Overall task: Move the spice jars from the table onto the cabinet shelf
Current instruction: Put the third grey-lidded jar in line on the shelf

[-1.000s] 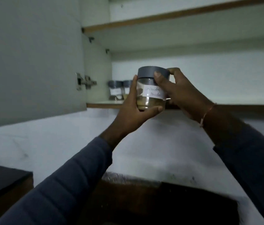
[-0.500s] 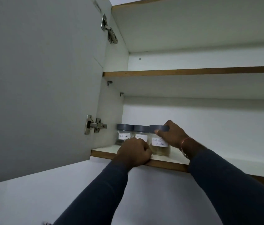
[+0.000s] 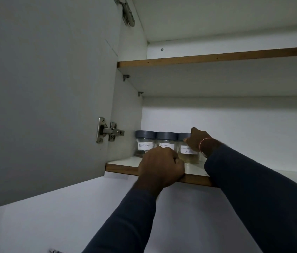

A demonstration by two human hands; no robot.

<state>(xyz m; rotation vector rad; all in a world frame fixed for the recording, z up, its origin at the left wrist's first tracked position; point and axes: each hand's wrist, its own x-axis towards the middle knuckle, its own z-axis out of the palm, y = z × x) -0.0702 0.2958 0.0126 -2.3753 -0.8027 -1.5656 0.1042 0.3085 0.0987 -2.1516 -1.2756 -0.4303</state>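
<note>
- Three spice jars with grey lids and white handwritten labels are seen standing upright in a row at the left end of the lower shelf (image 3: 122, 168), close to the cabinet's left wall.
- The black pepper jar (image 3: 145, 145) is placed furthest left, with the garam jar (image 3: 167, 140) just beside it in the middle and the coriander powder jar (image 3: 188, 155) on the right.
- The coriander powder jar is gripped at its lid by the right hand (image 3: 198, 140). The thumb is laid on the lid's front and the fingers are curled over the top, while the jar's base is set on the shelf.
- The left hand (image 3: 160, 168) is closed in a fist at the shelf's wooden front edge, in front of the garam jar, whose lower part is hidden by it. Nothing is seen held in it.
- A thin orange band (image 3: 203, 143) is worn on the right wrist, and both arms are covered by dark sleeves (image 3: 253, 198).
- The cabinet door (image 3: 43, 97) is swung open to the left on a metal hinge (image 3: 110, 132), and an upper shelf (image 3: 217, 58) is seen above.
</note>
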